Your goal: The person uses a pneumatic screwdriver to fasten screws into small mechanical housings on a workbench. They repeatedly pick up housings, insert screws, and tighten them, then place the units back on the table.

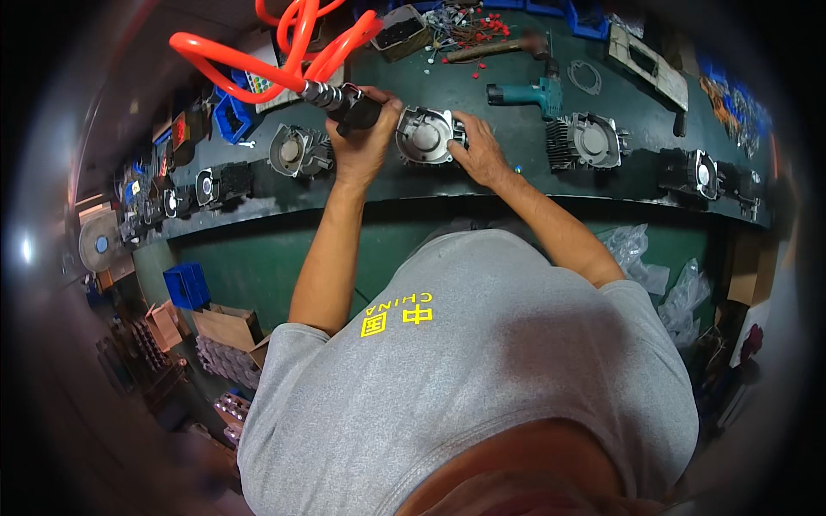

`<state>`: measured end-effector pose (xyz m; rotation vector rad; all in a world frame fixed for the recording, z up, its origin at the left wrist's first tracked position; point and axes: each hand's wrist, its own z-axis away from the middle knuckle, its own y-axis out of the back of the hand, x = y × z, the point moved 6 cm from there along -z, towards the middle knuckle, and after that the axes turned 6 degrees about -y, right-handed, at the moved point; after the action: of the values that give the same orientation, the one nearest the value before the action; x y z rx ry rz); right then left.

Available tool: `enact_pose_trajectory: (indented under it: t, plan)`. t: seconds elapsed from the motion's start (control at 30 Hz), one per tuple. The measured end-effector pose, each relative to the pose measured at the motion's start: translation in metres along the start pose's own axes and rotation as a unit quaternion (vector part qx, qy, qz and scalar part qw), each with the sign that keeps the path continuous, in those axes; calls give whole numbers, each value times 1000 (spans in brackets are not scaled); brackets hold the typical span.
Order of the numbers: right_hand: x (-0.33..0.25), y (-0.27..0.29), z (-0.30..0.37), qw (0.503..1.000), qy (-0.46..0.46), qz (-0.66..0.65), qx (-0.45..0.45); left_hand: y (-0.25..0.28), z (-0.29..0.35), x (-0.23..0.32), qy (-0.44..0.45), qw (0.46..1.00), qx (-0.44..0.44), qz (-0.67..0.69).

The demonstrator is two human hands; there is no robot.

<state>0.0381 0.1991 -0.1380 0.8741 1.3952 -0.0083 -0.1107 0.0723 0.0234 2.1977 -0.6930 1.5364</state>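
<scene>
Holding a dark air tool [354, 113], the left hand [361, 146] has its fingers wrapped around the body, just beside the silver housing [426, 138], on its left. From this tool the orange coiled hose [291, 80] goes up and away to the left of the housing. The right hand [483, 155] pinches the housing at its right side, with thumb and fingers. The housing lies on the green workbench [413, 82]. One similar finned casting [292, 150] stands left of the housing; a teal power drill [519, 93] lies beyond it, to the right.
</scene>
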Motion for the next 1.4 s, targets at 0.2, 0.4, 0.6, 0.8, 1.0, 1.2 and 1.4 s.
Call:
enact_pose_trajectory:
  t: [0.2,0.4,0.6,0.8,1.0,1.2,1.4]
  plan:
    - [-1,-1,1,1000,-6,-2,2,6,-1,0,18,1000,-2,-2]
    - [2,-1,3,1000,-30,-7,-1,10,2,15,37,996,-38,-69]
    - [4,-2,4,998,-39,-46,-1,6,28,29,6,996,66,63]
    - [8,-5,5,998,-39,-42,24,-5,44,24,4,995,40,95]
    - [6,-6,7,998,-36,-40,39,-11,55,2,18,989,50,140]
    - [8,-6,8,996,-51,-55,44,-8,56,5,20,991,61,119]
    - [8,-9,7,997,-39,-42,48,-14,52,11,19,994,21,105]
